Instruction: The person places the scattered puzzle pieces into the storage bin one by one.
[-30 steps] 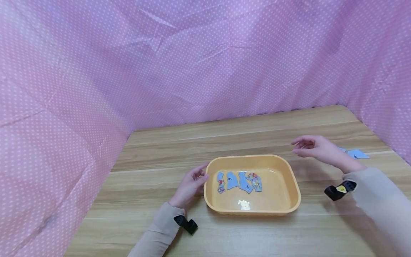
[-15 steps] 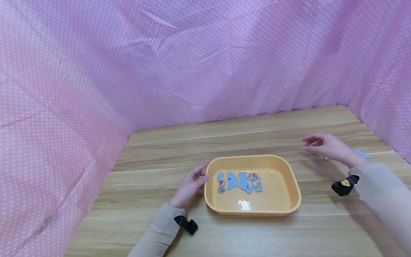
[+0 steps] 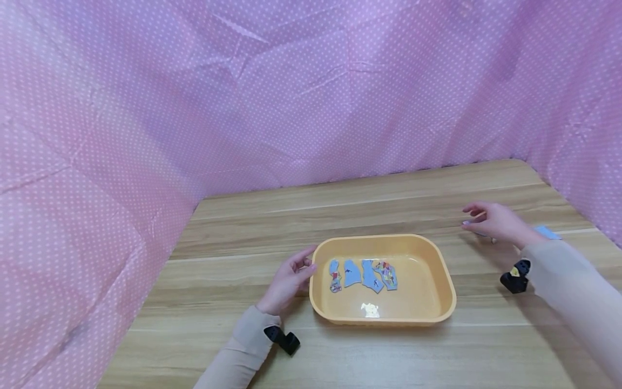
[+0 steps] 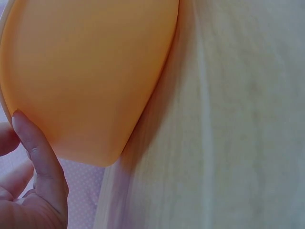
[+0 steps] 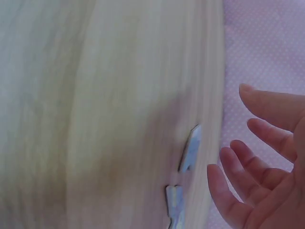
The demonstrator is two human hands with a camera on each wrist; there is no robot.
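A yellow-orange plastic tray [image 3: 381, 319] stands on the wooden table with several flat puzzle pieces [image 3: 351, 273] in its left half, blue with coloured print. My left hand [image 3: 286, 281] holds the tray at its left end, the thumb tip over the rim; in the left wrist view a finger lies along the outer wall. Low over the table beyond the tray's right corner is my right hand [image 3: 495, 221], which holds nothing, its fingers apart and loosely bent. Beneath it, the right wrist view has a light puzzle piece [image 5: 191, 149] near the fingertips and another piece [image 5: 176, 206] beside it.
A further blue puzzle piece [image 3: 548, 232] lies on the table to the right, by the right forearm. Pink dotted cloth [image 3: 311, 97] hangs behind the table's far edge and along both sides. Bare wood [image 3: 272, 216] shows left of and behind the tray.
My right hand has shifted right, away from the tray, to hover over the puzzle pieces, then has stayed nearly in place over the last half second. My left hand and the tray stay put.
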